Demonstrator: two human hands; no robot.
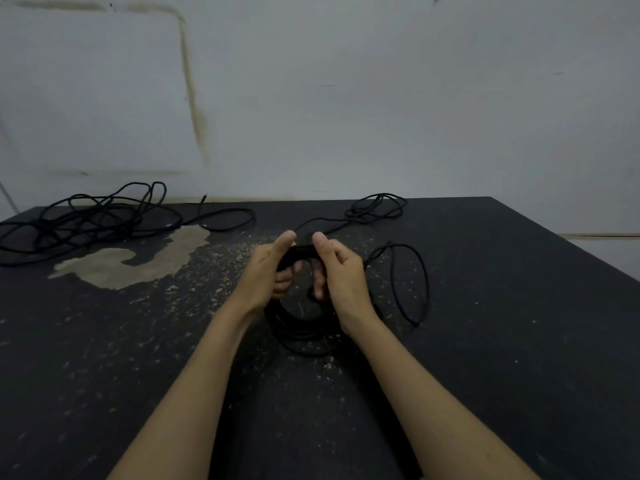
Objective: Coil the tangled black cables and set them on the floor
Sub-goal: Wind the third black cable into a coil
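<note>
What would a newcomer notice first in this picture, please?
Both hands, left and right, hold a black cable coil at the centre. A tangled cable heap sprawls at the far left, beside a pale worn patch on the dark floor.

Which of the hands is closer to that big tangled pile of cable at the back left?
Left. The left hand grips the coil on the side toward the tangled pile; the right hand grips it on the far side.
</note>
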